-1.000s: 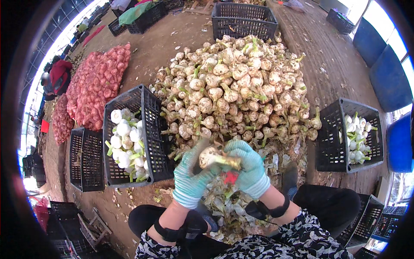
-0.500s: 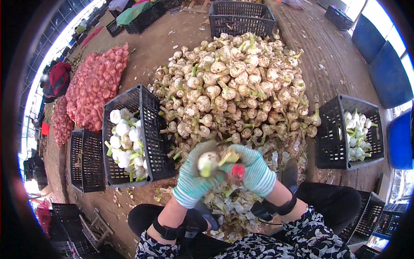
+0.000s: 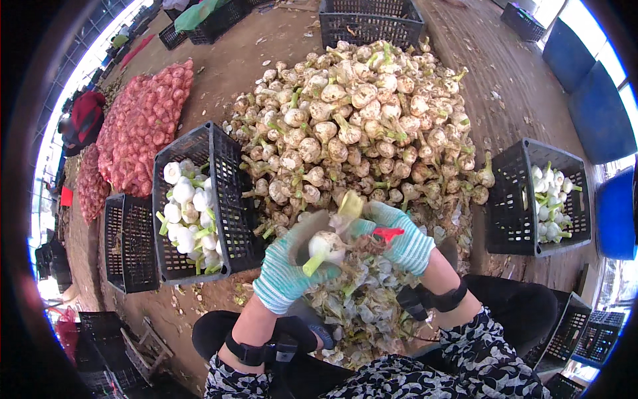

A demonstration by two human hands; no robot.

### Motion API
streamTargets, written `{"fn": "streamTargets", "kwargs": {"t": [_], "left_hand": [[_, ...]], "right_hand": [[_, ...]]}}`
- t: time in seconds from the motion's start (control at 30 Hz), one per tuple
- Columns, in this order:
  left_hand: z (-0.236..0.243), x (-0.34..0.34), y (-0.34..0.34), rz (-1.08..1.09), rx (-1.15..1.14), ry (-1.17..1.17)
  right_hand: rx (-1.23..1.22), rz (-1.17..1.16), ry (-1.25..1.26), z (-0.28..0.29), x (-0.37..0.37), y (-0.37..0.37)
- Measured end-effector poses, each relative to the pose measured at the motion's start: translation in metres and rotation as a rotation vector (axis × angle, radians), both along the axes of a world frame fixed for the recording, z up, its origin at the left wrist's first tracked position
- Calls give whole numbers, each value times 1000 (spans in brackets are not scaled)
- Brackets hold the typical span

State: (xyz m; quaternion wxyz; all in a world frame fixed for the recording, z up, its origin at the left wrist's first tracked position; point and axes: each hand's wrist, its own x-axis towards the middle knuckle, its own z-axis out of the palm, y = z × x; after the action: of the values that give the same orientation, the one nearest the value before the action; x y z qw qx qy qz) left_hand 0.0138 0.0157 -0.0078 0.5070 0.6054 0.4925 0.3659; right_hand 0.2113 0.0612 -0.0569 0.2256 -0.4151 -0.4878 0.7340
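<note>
Dirt floor (image 3: 229, 63), left fingers (image 3: 304, 231) cupping garlic bulb (image 3: 325, 247), right fingers (image 3: 391, 216) bent round red object (image 3: 388, 233)

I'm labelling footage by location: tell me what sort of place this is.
Likely a garlic-handling shed: a heap of soiled bulbs, black crates of cleaner white bulbs, and filled red mesh sacks.

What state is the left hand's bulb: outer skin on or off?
Looks mostly off: the bulb shows white, unlike the brown-stained pile. Side against the left hand: cannot tell.
</note>
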Motion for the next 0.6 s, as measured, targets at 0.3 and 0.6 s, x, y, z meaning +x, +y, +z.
{"fn": "streamTargets", "kwargs": {"t": [0.3, 0.6], "left_hand": [[10, 4, -3, -23, -177, -89], [2, 5, -2, 171, -232, -68]], "right_hand": [[-296, -162, 187, 17, -3, 10], [440, -142, -137, 28, -4, -11]]}}
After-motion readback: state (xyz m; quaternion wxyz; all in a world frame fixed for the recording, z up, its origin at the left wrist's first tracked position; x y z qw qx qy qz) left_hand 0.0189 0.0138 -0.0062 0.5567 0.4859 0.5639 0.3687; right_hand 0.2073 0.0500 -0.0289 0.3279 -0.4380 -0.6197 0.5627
